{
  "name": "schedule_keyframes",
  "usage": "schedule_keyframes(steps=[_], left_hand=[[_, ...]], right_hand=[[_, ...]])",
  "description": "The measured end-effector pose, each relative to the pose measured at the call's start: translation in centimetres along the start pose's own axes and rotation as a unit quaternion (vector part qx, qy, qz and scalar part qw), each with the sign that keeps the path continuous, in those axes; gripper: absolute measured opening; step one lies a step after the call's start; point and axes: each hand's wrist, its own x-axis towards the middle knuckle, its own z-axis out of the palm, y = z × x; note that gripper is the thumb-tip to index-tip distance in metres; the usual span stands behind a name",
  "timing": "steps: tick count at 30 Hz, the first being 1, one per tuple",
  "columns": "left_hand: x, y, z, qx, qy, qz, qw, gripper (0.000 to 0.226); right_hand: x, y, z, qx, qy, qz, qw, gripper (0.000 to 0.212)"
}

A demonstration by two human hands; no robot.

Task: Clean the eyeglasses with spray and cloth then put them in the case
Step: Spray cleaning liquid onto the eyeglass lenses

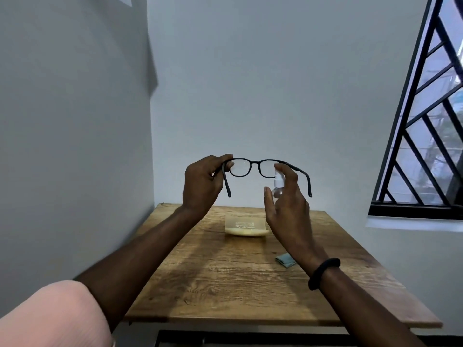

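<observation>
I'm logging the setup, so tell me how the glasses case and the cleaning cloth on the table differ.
The glasses case is pale yellow with a clear lid; the cleaning cloth is blue-grey. The case is a raised, rigid box with printing on its lid, while the cloth lies flat and folded. The case sits mid-table toward the far edge; the cloth lies nearer, to the right, partly hidden behind the right forearm. Both rest untouched on the wooden table.

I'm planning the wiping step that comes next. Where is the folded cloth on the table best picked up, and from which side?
Pinch the cloth at its near-left corner, coming from above with the right hand once the spray bottle is set down. It lies flat on the table, just left of the right wrist, so only an edge or corner gives purchase.
</observation>
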Motion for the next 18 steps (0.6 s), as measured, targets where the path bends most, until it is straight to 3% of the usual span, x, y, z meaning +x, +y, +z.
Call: schedule_keyframes(steps=[11, 18], left_hand=[[0.0, 0.0, -0.5, -0.002, -0.001, -0.016, 1.0, 0.037], [-0.5, -0.7, -1.3, -0.007, 0.005, -0.043, 0.999, 0.039]], right_hand=[[-0.8, 1.7, 0.4, 0.041, -0.042, -0.023, 0.998, 0.063], [-1.0, 5.9, 1.5, 0.122, -0.045, 0.083, 0.988, 0.057]])
